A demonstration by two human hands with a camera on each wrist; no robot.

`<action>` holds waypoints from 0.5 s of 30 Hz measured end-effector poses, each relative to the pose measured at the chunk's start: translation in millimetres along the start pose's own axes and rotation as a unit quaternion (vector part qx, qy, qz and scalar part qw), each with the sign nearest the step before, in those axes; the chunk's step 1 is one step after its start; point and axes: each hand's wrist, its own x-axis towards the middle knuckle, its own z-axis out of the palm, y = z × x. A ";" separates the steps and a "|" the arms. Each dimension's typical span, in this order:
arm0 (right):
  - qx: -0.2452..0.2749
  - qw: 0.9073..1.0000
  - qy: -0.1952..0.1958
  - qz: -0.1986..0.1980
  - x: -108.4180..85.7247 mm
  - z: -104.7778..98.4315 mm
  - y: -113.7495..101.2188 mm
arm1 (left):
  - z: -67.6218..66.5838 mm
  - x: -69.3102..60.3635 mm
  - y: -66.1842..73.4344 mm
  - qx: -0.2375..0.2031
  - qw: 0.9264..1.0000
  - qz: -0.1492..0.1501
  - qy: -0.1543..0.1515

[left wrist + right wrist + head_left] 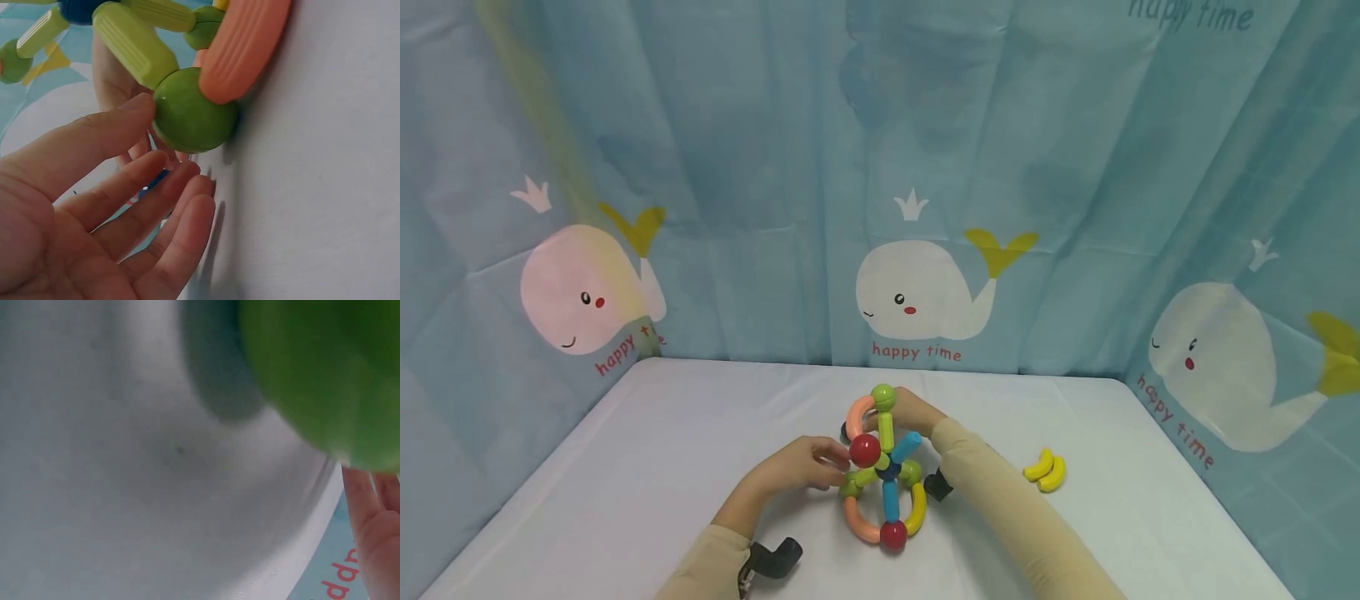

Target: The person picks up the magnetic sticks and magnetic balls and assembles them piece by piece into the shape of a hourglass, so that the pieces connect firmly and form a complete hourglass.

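Observation:
A toy structure of coloured rods and balls stands on the white table, with a dark blue ball (889, 468) at its middle. Green and blue rods run out from it to green and red balls; peach and yellow curved rods join some of these. My left hand (808, 463) is at its left side. In the left wrist view, the left thumb (134, 112) touches a green ball (194, 112), while the other fingers lie loosely extended below it. My right hand (910, 410) reaches behind the structure, its fingers partly hidden by a green ball (331, 381) in the right wrist view.
Two yellow curved pieces (1047, 471) lie on the table (1150, 533) to the right of the right forearm. Black wrist-camera mounts (777, 558) stick out beside the sleeves. A blue curtain (760, 300) printed with whales hangs behind and at the sides of the table.

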 end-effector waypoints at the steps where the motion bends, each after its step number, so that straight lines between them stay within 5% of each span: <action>1: -0.003 1.000 -0.007 0.002 0.5 0.5 -0.3 | 1.1 0.1 -0.6 0.000 1.000 0.000 -0.001; 15: -0.029 0.994 -0.085 -0.056 0.5 5.3 -10.2 | 5.5 0.0 -0.3 -0.010 1.000 -0.011 -0.012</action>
